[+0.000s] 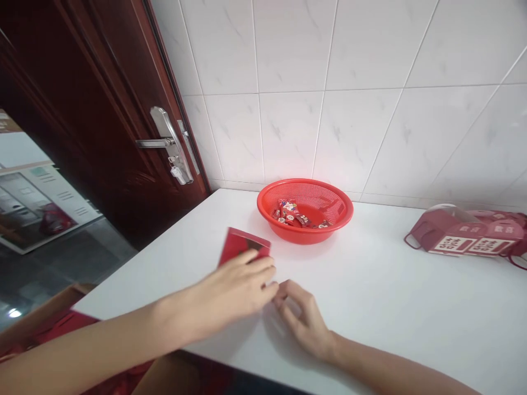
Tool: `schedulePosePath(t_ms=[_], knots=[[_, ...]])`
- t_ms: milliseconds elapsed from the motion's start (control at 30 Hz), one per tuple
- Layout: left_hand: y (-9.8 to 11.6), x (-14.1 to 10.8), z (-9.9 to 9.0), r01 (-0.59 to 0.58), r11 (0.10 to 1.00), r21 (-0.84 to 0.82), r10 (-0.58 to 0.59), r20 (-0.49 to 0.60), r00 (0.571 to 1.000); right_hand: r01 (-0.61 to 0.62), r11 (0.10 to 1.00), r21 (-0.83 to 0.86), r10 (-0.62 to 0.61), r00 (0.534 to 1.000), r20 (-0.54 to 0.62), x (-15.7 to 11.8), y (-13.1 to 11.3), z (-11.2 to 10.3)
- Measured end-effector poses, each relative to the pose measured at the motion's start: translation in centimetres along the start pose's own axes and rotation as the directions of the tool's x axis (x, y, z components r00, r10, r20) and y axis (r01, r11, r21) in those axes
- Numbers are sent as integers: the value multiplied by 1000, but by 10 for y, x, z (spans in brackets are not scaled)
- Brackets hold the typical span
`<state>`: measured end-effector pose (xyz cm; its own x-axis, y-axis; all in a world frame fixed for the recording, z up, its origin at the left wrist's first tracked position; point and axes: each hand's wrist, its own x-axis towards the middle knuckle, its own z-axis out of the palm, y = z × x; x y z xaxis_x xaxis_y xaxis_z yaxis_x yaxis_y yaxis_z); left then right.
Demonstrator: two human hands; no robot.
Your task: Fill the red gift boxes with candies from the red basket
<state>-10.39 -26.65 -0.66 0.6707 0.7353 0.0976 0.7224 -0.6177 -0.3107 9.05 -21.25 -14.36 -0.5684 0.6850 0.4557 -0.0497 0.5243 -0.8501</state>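
A red box with a dark patch [236, 245] is at the middle left of the white table. My left hand [247, 282] is closed on it, its fingers over the near right part of the box. My right hand [302, 318] rests just to the right, fingers curled, its fingertips close to my left hand's; what they hold, if anything, is hidden. Behind my hands stands a red mesh basket [304, 236] with several small wrapped sweets [290, 211] inside.
Red gift boxes with cord handles [473, 233] lie at the table's right. A tiled wall [296, 126] runs behind the white table [370, 285]. A dark red door [99, 93] stands at left. Below the near edge, an open cardboard box [173, 376] holds red items.
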Motion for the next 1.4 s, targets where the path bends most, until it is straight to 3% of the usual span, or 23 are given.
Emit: schedulePosePath(t_ms=[100,233,433,633,800,900,1033,1233,1400], knots=[[25,34,13,-220,975,12,220,23,975,-192,979,70,203,956,-213,11,13,-22],[34,53,18,-391,917,86,388,45,920,-190,965,182,249,885,-395,19,25,-45],[28,70,25,-449,888,103,458,-86,885,-50,972,229,124,940,-318,25,18,-62],[19,80,33,-466,878,113,478,-268,836,55,986,160,-2,950,-313,27,4,-78],[14,87,45,-434,901,-7,386,-442,810,9,991,132,39,934,-355,29,1,-85],[12,90,51,-418,890,-181,267,-536,801,-3,989,147,63,910,-410,29,5,-87],[12,91,56,-323,859,-398,75,-526,847,-64,975,212,146,904,-401,29,10,-85],[15,91,58,-304,896,-324,44,-616,786,-112,968,224,190,911,-365,30,16,-78],[21,91,63,-159,907,-391,-88,-543,835,-146,963,225,228,886,-403,27,19,-73]])
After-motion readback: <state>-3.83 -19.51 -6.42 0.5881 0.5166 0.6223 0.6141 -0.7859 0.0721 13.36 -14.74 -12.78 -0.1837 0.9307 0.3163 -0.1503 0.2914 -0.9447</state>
